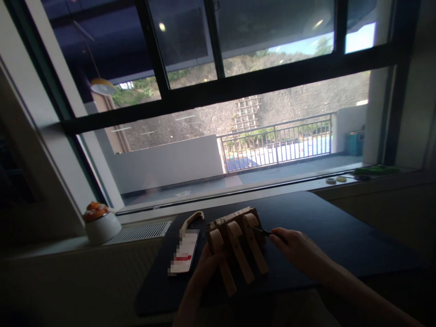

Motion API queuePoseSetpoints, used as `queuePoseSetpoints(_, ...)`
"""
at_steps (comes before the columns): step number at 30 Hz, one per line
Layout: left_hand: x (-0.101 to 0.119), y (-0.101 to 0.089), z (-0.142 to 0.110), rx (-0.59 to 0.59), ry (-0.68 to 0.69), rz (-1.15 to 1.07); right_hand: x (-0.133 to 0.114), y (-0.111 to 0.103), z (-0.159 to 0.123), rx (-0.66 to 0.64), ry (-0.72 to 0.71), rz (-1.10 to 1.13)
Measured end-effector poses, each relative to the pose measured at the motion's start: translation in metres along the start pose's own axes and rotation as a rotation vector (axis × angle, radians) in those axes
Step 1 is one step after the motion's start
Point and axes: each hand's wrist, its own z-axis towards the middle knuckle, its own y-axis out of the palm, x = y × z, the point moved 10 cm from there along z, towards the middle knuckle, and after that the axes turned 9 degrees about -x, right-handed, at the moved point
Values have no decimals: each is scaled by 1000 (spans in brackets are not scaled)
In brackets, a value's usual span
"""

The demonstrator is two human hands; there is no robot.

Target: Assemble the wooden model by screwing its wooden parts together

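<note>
In the head view, a bark-edged wooden board [235, 219] carries three pale wooden hooks with curled tops, among them a middle hook [243, 259]. My left hand [206, 268] is closed around the board's left end, its thumb by the left hook [227, 277]. With my right hand [291, 247] I grip a slim dark tool [265, 232], perhaps a screwdriver. Its tip points left, by the upper part of the right hook [255, 247]; whether it touches is too dark to tell. A loose curved wooden hook [190, 221] lies beyond my left hand.
The dark table [306, 227] stands before a large window. A partly blurred phone-like flat object [186, 250] lies left of the board, near small screw-like pieces. On the sill are a white pot with an orange top [100, 225], tape rolls [335, 180] and a green object [376, 170].
</note>
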Motion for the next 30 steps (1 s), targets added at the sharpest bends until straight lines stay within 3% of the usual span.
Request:
queuePoseSetpoints(4,-1,0,1,0,9,-31,-13,-4,-21,78,-74,-105)
queuePoseSetpoints(9,3,0,-2,44,0,-12,-31,23,-33,-75,-213,-88)
queuePoseSetpoints(13,8,2,-5,41,-8,24,-26,35,-29,-85,-206,-108)
queuePoseSetpoints(17,11,5,-7,39,-9,-7,-23,33,-28,-64,-174,-171)
queuePoseSetpoints(24,11,3,-8,73,8,-37,-40,40,-33,-107,-211,-224)
queuePoseSetpoints(30,13,5,-6,34,16,-15,-44,42,-35,-85,-223,-224)
